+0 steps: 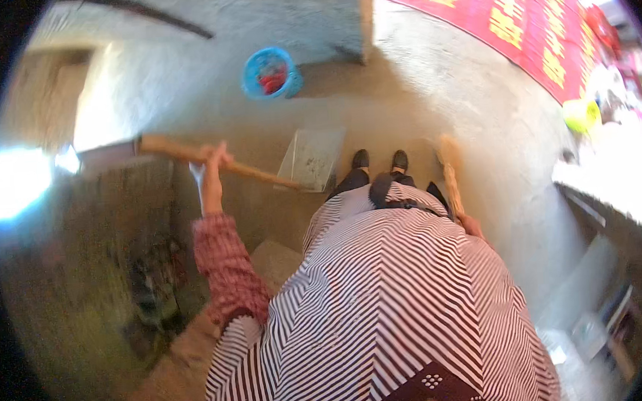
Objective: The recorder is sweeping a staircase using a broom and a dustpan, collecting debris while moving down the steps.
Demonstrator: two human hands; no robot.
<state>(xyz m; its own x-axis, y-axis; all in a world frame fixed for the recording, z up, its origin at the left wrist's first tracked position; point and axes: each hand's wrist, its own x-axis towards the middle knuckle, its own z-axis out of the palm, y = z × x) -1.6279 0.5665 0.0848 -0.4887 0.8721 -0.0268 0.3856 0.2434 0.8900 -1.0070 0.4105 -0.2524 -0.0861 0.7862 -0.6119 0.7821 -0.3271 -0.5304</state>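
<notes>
My left hand [212,171] reaches out at the left and holds the long wooden handle [177,147] of a dustpan. The handle slants down to the right, to a flat greyish pan [314,158] low by the floor in front of my feet. Close by my right side, my right hand [472,227] grips a straw broom [450,162], its bristles pointing forward. My striped shirt covers part of that hand and the broom's near end.
A blue basket [272,74] with red contents stands on the floor ahead. Along the right wall [455,49] hangs a red banner [497,16] with yellow writing. A bright ledge [612,182] and a yellow-green container [581,115] are at the right. Dark, blurred clutter [158,282] lies left.
</notes>
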